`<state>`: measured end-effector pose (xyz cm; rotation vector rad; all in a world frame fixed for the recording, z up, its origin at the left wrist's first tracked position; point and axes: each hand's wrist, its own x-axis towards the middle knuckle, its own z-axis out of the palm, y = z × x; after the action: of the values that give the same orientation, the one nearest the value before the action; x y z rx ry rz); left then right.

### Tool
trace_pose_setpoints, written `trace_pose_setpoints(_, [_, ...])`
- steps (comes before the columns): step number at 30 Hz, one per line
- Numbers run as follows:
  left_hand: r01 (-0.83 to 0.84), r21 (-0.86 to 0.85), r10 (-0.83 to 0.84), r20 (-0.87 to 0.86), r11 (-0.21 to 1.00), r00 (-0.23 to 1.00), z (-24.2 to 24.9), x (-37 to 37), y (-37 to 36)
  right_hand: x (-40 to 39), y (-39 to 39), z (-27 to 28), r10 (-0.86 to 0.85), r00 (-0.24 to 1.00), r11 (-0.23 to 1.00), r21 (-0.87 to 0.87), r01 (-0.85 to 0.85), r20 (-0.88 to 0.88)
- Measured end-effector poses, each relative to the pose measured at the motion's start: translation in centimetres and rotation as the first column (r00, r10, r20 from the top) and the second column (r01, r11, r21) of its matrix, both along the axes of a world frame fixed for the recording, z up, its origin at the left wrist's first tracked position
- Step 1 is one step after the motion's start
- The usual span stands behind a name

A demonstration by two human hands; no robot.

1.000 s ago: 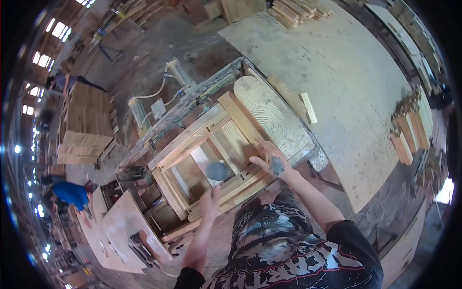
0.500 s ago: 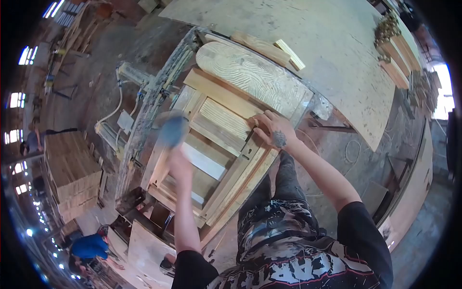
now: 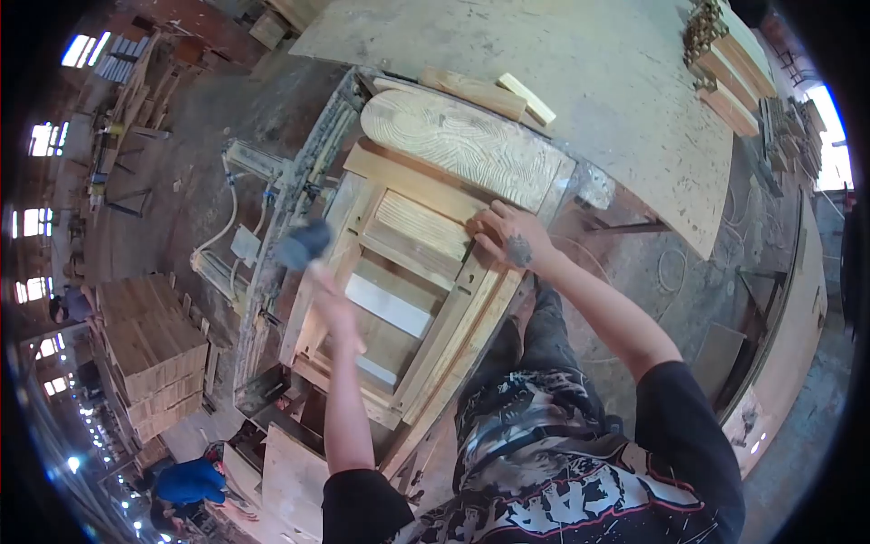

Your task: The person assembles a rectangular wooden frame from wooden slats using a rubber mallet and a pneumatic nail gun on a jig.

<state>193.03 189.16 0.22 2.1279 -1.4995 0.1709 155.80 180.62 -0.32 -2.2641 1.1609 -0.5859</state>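
Note:
My left hand (image 3: 333, 313) is closed round the pale handle of a mallet (image 3: 304, 245) with a dark head. The mallet head is over the left side of a wooden panel frame (image 3: 435, 340), which lies on a clamping bench. Slots show in the frame's side piece, and a ribbed wooden panel (image 3: 421, 222) sits at its far end. My right hand (image 3: 512, 238) grips the frame's far right corner, its fingers bent over the wood and the thumb beside them. The undersides of those fingers are hidden.
Beyond the frame lies a thick board with rounded end (image 3: 453, 131). Wood offcuts (image 3: 527, 98) rest on a large sheet-topped table (image 3: 625, 82). Metal clamp cylinders (image 3: 258, 161) stand left. A wood stack (image 3: 154, 335) and a person in blue (image 3: 188, 482) are farther left.
The mallet has shifted slightly left and shows less blur. My right hand stays at the frame's corner. The whole view has shifted a little with my head.

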Motion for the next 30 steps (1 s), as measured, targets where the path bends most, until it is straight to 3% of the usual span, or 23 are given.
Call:
trace_pose_setpoints(1, [0.014, -0.062, -0.018, -0.077, 0.998, 0.997, 0.8, 1.4, -3.0, -0.4, -1.6, 0.0, 0.029, 0.998, 0.998, -0.053, -0.026, 0.051])
trace_pose_setpoints(2, [-0.041, -0.248, -0.002, -0.172, 0.968, 0.985, 4.1, 1.8, -5.9, -0.3, -1.3, 2.1, -0.048, 0.994, 0.997, 0.06, 0.053, -0.094])
trace_pose_setpoints(3, [-0.067, -0.104, 0.022, -0.382, 0.992, 0.924, 8.8, 3.6, -3.7, -0.3, -0.2, 1.5, -0.035, 0.996, 0.997, 0.065, 0.041, -0.082])
trace_pose_setpoints(5, [-0.233, -0.201, 0.059, -0.626, 0.951, 0.777, 14.6, 5.4, -5.0, -0.1, -1.3, 1.1, -0.058, 0.995, 0.996, 0.063, 0.063, -0.077])
trace_pose_setpoints(7, [-0.276, -0.315, -0.126, -0.835, 0.908, 0.536, 23.5, -0.8, -4.8, 0.1, -0.8, 1.2, -0.066, 0.997, 0.996, 0.058, 0.069, -0.05])
trace_pose_setpoints(8, [-0.33, -0.426, -0.201, -0.816, 0.842, 0.542, 25.3, -4.0, -5.2, -0.1, -1.1, 1.4, -0.072, 0.997, 0.997, 0.034, 0.073, -0.026])
trace_pose_setpoints(10, [-0.091, -0.649, -0.536, -0.691, 0.755, 0.486, 23.0, -4.9, -3.3, -0.2, -1.1, 1.4, -0.086, 0.995, 0.995, 0.04, 0.088, -0.054])
trace_pose_setpoints(12, [0.002, -0.704, -0.6, -0.604, 0.71, 0.525, 17.1, -10.6, -0.8, -0.1, -1.3, 1.2, -0.074, 0.995, 0.995, 0.06, 0.078, -0.073])
trace_pose_setpoints(13, [0.176, -0.311, -0.349, -0.689, 0.934, 0.636, 12.4, -10.0, 1.8, -0.2, -1.3, 0.9, -0.072, 0.996, 0.996, 0.057, 0.076, -0.061])
trace_pose_setpoints(14, [0.342, 0.319, -0.208, -0.389, 0.884, 0.898, 7.6, -9.4, 4.4, -0.3, -1.4, 0.8, -0.086, 0.994, 0.994, 0.06, 0.089, -0.064])
trace_pose_setpoints(15, [0.388, 0.686, -0.404, -0.149, 0.616, 0.903, 2.9, -8.8, 7.0, -0.3, -1.3, 0.7, -0.091, 0.994, 0.994, 0.058, 0.095, -0.063])
trace_pose_setpoints(16, [0.387, 0.688, -0.402, -0.15, 0.614, 0.903, 2.7, -8.6, 7.6, -0.2, -1.2, 0.7, -0.09, 0.994, 0.994, 0.051, 0.093, -0.059])
trace_pose_setpoints(18, [0.219, 0.33, -0.156, -0.207, 0.918, 0.966, 2.3, -6.8, 6.2, -0.9, -2.6, 1.3, -0.077, 0.995, 0.996, 0.031, 0.079, -0.065])
trace_pose_setpoints(20, [0.163, 0.083, -0.107, -0.458, 0.983, 0.883, 8.9, -3.4, 2.0, -0.6, -1.2, 1.4, -0.066, 0.992, 0.99, 0.115, 0.079, -0.111])
trace_pose_setpoints(21, [0.17, -0.122, -0.203, -0.351, 0.978, 0.914, 6.6, 2.7, 2.2, -0.3, -1.2, 1.2, -0.075, 0.99, 0.992, 0.096, 0.087, -0.123])
trace_pose_setpoints(22, [-0.022, -0.196, -0.068, -0.438, 0.98, 0.896, 13.7, 0.8, -0.3, -0.3, -1.2, 1.4, -0.075, 0.997, 0.993, 0.089, 0.075, -0.007])
trace_pose_setpoints(23, [-0.174, -0.279, 0.007, -0.511, 0.945, 0.86, 20.1, -0.5, -1.6, -0.3, -1.5, 1.2, -0.009, 0.998, 0.998, -0.068, 0.013, 0.061])
trace_pose_setpoints(24, [-0.271, -0.377, 0.032, -0.533, 0.886, 0.846, 24.8, -0.6, -1.8, -0.5, -1.6, -0.6, 0.036, 0.993, 0.999, -0.043, -0.031, 0.116])
trace_pose_setpoints(25, [-0.32, -0.476, 0.028, -0.524, 0.819, 0.851, 29.3, -0.3, -1.6, -0.3, -1.8, 0.1, 0.048, 0.999, 0.995, -0.091, -0.049, -0.006])
trace_pose_setpoints(26, [-0.268, -0.526, 0.031, -0.416, 0.807, 0.909, 32.3, 1.8, -0.6, -0.1, -2.0, 1.2, 0.085, 0.992, 0.989, -0.113, -0.095, -0.09])
trace_pose_setpoints(28, [-0.218, -0.653, -0.064, -0.379, 0.725, 0.923, 37.0, 3.5, 1.8, 0.3, -1.5, 1.8, -0.013, 0.998, 0.998, -0.068, 0.009, -0.056])
trace_pose_setpoints(29, [-0.136, -0.67, -0.171, -0.371, 0.73, 0.913, 37.9, 5.6, 4.2, 0.9, -1.3, 3.9, -0.06, 0.995, 0.995, 0.072, 0.066, -0.085])
trace_pose_setpoints(30, [-0.051, -0.685, -0.282, -0.366, 0.727, 0.887, 38.5, 7.4, 6.6, 1.2, -1.4, 3.1, -0.075, 0.989, 0.991, 0.099, 0.088, -0.129])
